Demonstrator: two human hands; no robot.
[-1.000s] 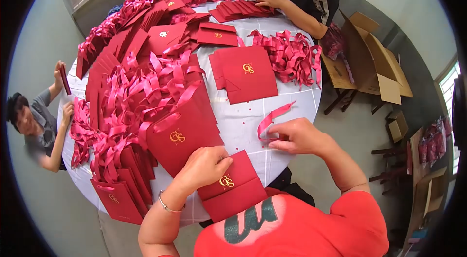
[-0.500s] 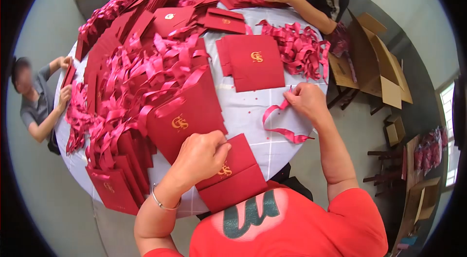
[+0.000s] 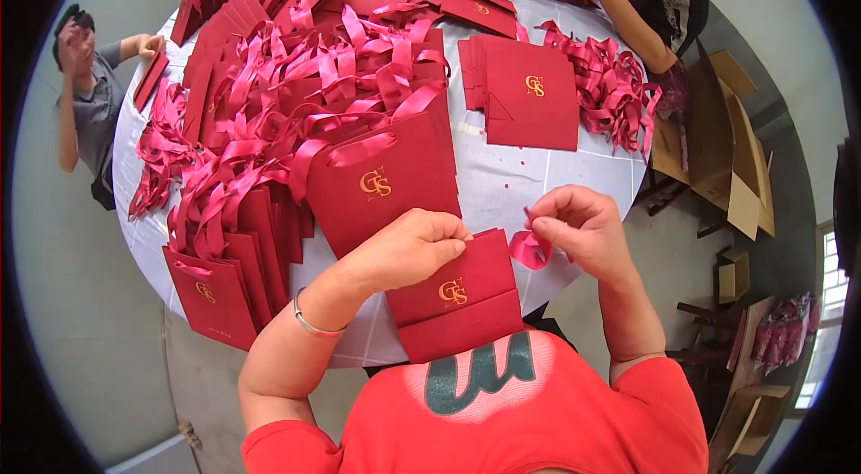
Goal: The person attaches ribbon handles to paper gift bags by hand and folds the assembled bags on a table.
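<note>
A flat dark-red paper gift bag (image 3: pixel 475 296) with a gold logo lies at the table's front edge, its lower part folded across and against my shirt. My left hand (image 3: pixel 404 250), with a bracelet at its wrist, is closed in a pinch at the bag's top edge. In my right hand (image 3: pixel 583 227), thumb and fingers pinch a pink ribbon (image 3: pixel 531 250), which hangs in a loop just right of the bag's top corner. Left of my hands stands a row of red bags (image 3: pixel 386 178) with ribbon handles.
More flat red bags (image 3: pixel 531 102) lie ahead, beside a heap of loose pink ribbons (image 3: pixel 610 88). Two people work at the round table's far and left sides, one holding a red bag (image 3: pixel 151 79). Open cardboard boxes (image 3: pixel 731 142) stand at the right.
My right hand has drawn the ribbon inward, close to the bag's top corner. My left hand has shifted to the bag's top edge. The person at left has raised a hand to the head.
</note>
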